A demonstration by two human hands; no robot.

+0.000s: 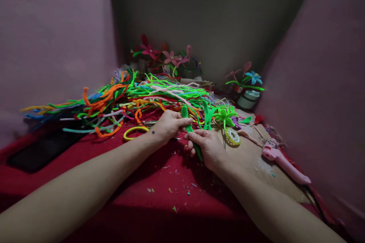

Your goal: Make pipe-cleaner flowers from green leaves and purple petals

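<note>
A green fuzzy strip (pixel 184 111), leaf-like with a rounded upper end, is held at a slant between both hands. My left hand (pixel 170 124) pinches it near the upper part with thumb and fingers. Just below and to the right, my right hand (pixel 207 146) grips its middle, and the lower end shows beneath the fingers. Behind my right hand lie green looped pieces (pixel 209 115) and a green pipe-cleaner flower (pixel 224 116). Close to my left wrist is a yellow ring-shaped handle (pixel 134 132).
A heap of coloured pipe cleaners (pixel 171 93) spreads behind the hands. A dark phone-like slab (pixel 37 152) lies left. Cardboard (pixel 248 163) at right bears a yellow spool (pixel 232 136) and a pink glue gun (pixel 285 162). Potted flowers (pixel 248 98) stand behind.
</note>
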